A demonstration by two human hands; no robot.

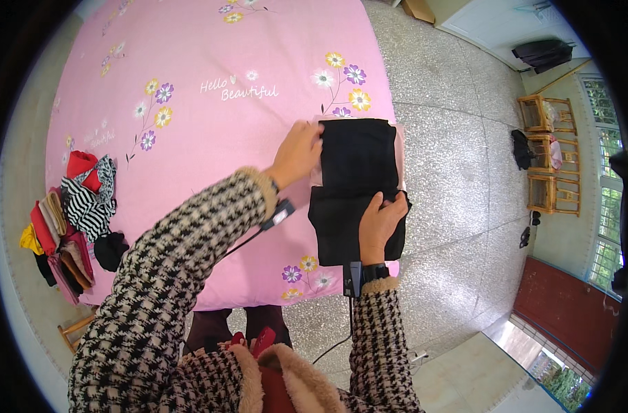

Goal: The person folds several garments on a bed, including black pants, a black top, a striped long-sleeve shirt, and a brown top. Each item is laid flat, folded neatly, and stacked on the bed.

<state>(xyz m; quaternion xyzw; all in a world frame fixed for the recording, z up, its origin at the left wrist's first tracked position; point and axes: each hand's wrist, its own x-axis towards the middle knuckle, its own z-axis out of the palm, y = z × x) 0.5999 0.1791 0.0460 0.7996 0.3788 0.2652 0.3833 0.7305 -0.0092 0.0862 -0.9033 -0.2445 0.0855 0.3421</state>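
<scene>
A black folded garment (pixel 359 155) lies flat near the right edge of the bed, its lower part (pixel 340 222) spread toward me as a second black panel. Pale pink fabric (pixel 400 155) shows from under it along both sides. My left hand (pixel 296 154) is at the garment's left edge, fingers bent and slightly blurred, so its grip is unclear. On the lower panel rests my right hand (pixel 380 224), thumb up and fingers curled at the fold near the right side, pinching the cloth there. Both wrists wear dark bands with small cabled devices.
Pink flowered bedding (pixel 216 139) covers the bed. At its left edge sit folded clothes (pixel 56 222), a striped garment (pixel 89 201) and a black bundle (pixel 110 251). Terrazzo floor (pixel 443 170) lies to the right, with bamboo chairs (pixel 543 149) along the wall. A cable (pixel 334 345) hangs below my right wrist.
</scene>
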